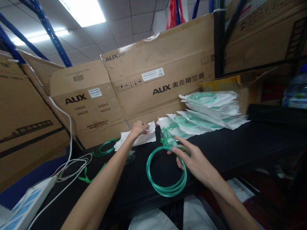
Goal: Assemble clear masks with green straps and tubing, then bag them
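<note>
Holding a coil of green tube [169, 192] in the right hand [188, 152], over the near edge of a black table [230, 143]. Thumb and index finger pinch the top of the coil; the other fingers curl behind it. Coil hangs as a ring, several turns thick, tilted toward the person. A clear plastic mask [170, 141] with green parts sits at the top of the ring, right by the fingertips.

Left hand [140, 128] farther out, at a white wrapper [150, 135] lying on the table. Fingers bent over it, touching; cannot tell whether they pinch its edge or only press on it.

Just right of the wrapper: white packets [208, 121] showing green tube inside, the nearer ones fanned out, the others stacked at the right.

Left of the left forearm: a 2nd green coil [104, 150] on the table, a green strap [85, 179] closer in. A clear cup-like piece [130, 157] shows partly past the forearm; its shape is blurred.

Lower left corner: white power strip [33, 201] with white cable [70, 134] looping by it. Behind everything, cardboard [153, 105] marked AUX. Far right, a bottle [296, 89] with a blue cap.
</note>
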The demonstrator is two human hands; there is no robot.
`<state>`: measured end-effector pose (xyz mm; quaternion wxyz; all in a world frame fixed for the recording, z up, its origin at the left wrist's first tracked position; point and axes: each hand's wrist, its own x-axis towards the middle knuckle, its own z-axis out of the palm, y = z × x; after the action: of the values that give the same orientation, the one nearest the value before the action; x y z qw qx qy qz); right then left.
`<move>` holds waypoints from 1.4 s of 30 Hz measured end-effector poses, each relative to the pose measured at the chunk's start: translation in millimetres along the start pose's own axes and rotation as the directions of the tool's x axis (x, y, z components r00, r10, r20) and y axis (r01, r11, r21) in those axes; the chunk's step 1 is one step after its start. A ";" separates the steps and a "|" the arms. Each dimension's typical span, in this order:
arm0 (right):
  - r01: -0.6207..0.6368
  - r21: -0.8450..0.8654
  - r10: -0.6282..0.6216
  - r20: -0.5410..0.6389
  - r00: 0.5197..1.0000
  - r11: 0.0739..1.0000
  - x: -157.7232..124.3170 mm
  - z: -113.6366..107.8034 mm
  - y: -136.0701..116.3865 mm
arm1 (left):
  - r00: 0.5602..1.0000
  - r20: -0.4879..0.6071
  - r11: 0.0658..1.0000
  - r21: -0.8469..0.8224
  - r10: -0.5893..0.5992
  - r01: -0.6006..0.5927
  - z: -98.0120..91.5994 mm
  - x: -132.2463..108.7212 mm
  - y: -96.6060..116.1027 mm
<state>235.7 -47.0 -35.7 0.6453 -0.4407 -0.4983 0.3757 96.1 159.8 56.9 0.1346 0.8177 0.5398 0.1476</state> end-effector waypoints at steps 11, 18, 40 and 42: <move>-0.009 0.058 0.010 -0.007 1.000 0.998 -3.3 -2.4 -3.2 | 0.869 -0.419 0.942 0.305 0.262 -0.136 -58.0 -59.5 24.5; 0.017 0.296 -0.028 0.032 0.999 0.955 -25.1 -12.7 -22.7 | 0.817 -0.434 0.923 0.234 0.380 -0.305 -35.8 -139.6 43.8; 0.101 0.092 -0.055 -0.407 0.912 0.991 -11.3 -13.4 -1.6 | 0.862 -0.436 0.947 -0.064 0.257 -0.315 57.9 -175.8 6.9; 0.114 -0.009 -0.107 -0.420 0.901 0.993 -10.1 -12.8 2.5 | 0.873 -0.408 0.947 -0.051 0.269 -0.316 57.6 -176.8 10.9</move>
<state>245.8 -58.0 -42.7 0.7609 -0.4770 -0.3691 0.2392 61.5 -10.9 -8.9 0.0462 0.8339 0.4161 0.3596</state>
